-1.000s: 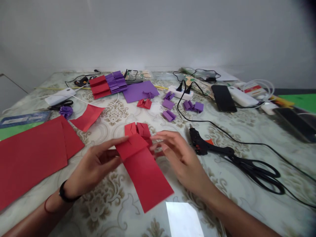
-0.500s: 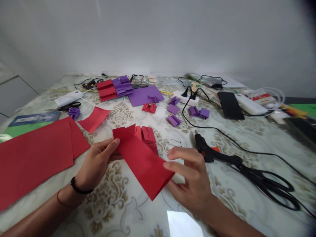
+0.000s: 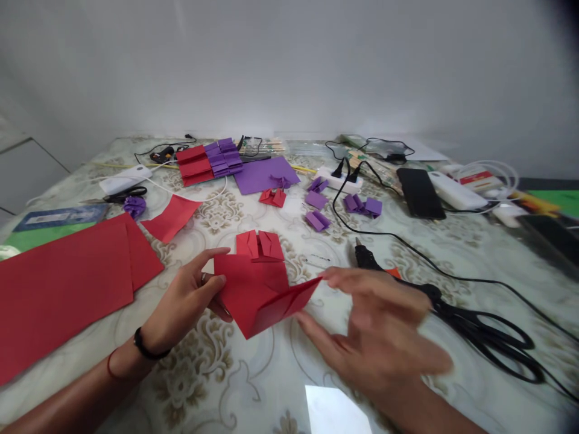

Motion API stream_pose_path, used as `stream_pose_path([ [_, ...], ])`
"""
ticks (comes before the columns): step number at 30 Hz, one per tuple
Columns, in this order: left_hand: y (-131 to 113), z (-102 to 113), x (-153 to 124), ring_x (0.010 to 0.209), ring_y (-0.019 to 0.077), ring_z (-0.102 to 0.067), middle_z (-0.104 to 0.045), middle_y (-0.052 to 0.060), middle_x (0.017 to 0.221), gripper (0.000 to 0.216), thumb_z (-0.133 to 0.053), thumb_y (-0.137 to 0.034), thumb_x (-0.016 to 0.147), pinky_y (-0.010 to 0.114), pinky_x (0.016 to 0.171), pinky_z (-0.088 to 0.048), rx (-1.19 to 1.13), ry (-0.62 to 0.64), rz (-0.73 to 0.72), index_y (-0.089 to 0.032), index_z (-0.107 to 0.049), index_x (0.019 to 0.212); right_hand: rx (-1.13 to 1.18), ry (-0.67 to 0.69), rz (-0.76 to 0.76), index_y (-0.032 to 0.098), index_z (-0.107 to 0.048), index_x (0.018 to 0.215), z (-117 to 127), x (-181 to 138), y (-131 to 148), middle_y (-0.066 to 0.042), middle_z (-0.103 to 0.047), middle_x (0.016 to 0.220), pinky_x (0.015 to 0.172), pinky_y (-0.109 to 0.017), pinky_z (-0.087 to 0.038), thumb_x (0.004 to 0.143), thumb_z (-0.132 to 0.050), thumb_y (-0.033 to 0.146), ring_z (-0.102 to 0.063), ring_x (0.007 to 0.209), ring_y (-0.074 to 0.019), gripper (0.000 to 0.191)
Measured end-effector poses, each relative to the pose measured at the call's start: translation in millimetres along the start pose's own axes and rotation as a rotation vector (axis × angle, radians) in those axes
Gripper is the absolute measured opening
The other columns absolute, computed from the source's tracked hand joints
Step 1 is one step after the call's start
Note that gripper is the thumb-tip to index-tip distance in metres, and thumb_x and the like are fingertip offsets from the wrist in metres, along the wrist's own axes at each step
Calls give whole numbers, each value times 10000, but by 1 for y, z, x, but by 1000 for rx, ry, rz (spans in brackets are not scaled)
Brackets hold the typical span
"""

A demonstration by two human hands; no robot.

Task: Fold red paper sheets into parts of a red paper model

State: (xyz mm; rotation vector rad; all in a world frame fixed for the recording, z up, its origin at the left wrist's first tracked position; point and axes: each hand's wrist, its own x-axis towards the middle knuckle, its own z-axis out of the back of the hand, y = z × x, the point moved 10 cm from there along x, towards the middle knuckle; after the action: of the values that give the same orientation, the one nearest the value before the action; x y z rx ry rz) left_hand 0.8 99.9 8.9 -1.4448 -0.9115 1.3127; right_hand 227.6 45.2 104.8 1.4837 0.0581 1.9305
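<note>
My left hand [image 3: 185, 301] pinches the left edge of a red paper strip [image 3: 256, 292], thumb on top, index finger stretched out. My right hand [image 3: 380, 328] is blurred by motion; its fingertips hold the strip's right corner, lifted and folded over toward the left. Just behind the strip lie two small folded red pieces [image 3: 260, 245] on the table.
A large red sheet [image 3: 63, 289] lies at the left. A black glue gun [image 3: 375, 262], its cord and black scissors [image 3: 488, 337] lie to the right. Purple and red folded pieces [image 3: 208, 160], a purple sheet [image 3: 265, 173], a power strip [image 3: 337, 178] and a phone [image 3: 418, 193] sit farther back.
The right hand has swung the near end of the red strip up and over, folding it toward the left. The left hand kept its hold on the left edge.
</note>
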Motion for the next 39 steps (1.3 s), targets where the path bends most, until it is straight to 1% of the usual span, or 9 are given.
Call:
stream_pose_path([
  [4,0,-8,-3,476,174,-696,-681,-56,569,719,-658,-364,949,219,485,-522,-6,84,0,-191,-353,1576,-132,170,214,233,-690,1048,-16,4,23,-80,-578,1081,885,-431,-591,902,-698,72,-622,994,-253,217],
  [7,-1,-18,-6,500,198,-708,-724,5,643,500,-572,-468,996,278,504,-563,54,207,18,-180,-549,1405,-10,278,135,170,-684,1044,-26,7,12,-92,-691,1030,863,-391,-580,956,-615,48,-661,959,-228,166],
  [9,-9,-20,-8,574,186,-707,-705,36,706,427,-485,-535,1035,307,583,-586,208,240,-37,-168,-703,1048,80,302,-35,183,-677,964,-29,7,-6,-39,-718,888,766,-321,-569,958,-646,58,-674,818,-177,130],
  [11,-26,-15,-10,748,183,-702,-670,54,848,484,-481,-546,1044,325,729,-597,423,176,-193,-175,-703,827,156,333,-295,201,-690,924,-34,0,-32,-4,-721,809,676,-273,-543,964,-687,134,-671,726,-149,78],
  [16,-51,-9,-20,1205,236,-629,-602,69,1306,159,-647,-376,1000,391,1062,-517,672,49,-491,-246,-726,1045,539,415,-838,241,-681,962,-59,-36,-65,16,-744,801,639,-242,-549,962,-718,341,-688,678,-136,107],
  [19,-50,-13,-25,1249,230,-644,-654,63,1358,327,-638,-314,1023,374,1060,-543,582,143,-524,-315,-613,1350,709,340,-970,273,-590,1108,-63,-43,-70,56,-714,734,612,-229,-539,935,-757,369,-666,609,-121,259],
  [24,-58,-34,-39,1365,298,-589,-597,97,1447,542,-852,-337,868,416,1115,-542,647,297,-671,-323,-652,1371,730,315,-959,259,-667,1111,-61,-40,-72,51,-658,736,564,-220,-524,914,-781,385,-618,572,-106,260],
  [30,-69,-35,-47,1262,236,-647,-494,108,1525,311,-669,-80,957,372,1049,-588,649,173,-844,-261,-754,1196,740,352,-896,276,-759,1056,-60,-34,-63,4,-710,891,696,-205,-549,918,-789,364,-660,790,-123,166],
  [39,-77,-14,-46,1256,241,-671,-669,84,1372,230,-690,-300,1011,349,1057,-592,461,93,-784,-326,-809,1206,765,328,-788,344,-810,1042,-56,-29,-59,7,-764,924,737,-197,-590,773,-931,355,-698,835,-133,296],
])
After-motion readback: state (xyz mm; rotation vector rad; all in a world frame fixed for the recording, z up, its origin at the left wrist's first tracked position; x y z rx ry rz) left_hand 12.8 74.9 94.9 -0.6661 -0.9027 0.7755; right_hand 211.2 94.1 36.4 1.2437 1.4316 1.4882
